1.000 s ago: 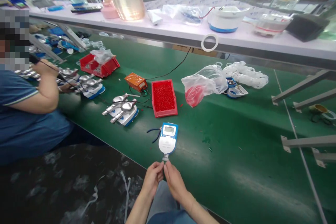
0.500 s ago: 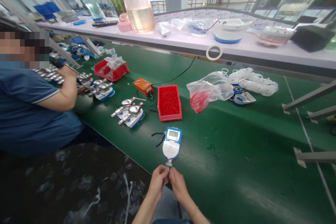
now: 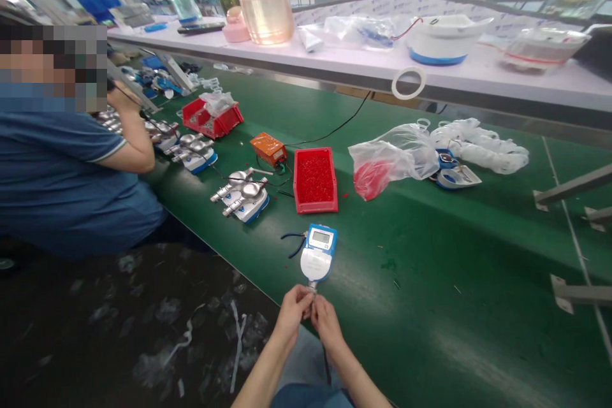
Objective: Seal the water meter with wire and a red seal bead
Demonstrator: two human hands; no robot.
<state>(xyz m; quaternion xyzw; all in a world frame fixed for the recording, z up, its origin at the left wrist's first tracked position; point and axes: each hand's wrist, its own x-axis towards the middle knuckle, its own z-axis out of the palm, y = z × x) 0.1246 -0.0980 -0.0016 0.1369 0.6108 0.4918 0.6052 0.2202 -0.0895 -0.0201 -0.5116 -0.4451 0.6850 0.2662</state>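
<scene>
A blue-and-white digital water meter (image 3: 318,254) with a small LCD lies on the green belt, its short metal stem pointing towards me. My left hand (image 3: 292,314) and my right hand (image 3: 327,322) meet at that stem (image 3: 312,285), with the fingertips of both pinching it. The fingers hide the stem's end. Beside the meter's upper left edge lie blue-handled pliers (image 3: 294,241), which neither hand touches.
A co-worker (image 3: 71,185) sits at the left by rows of metal meter bodies (image 3: 240,194). A red bin of red granules (image 3: 315,209), an orange box (image 3: 268,149) and a plastic bag (image 3: 392,153) lie ahead. A white shelf (image 3: 335,64) runs behind.
The whole view has drifted, with the belt items moving right and up. My hands stay on the meter's stem, and the meter has kept its place beside the pliers.
</scene>
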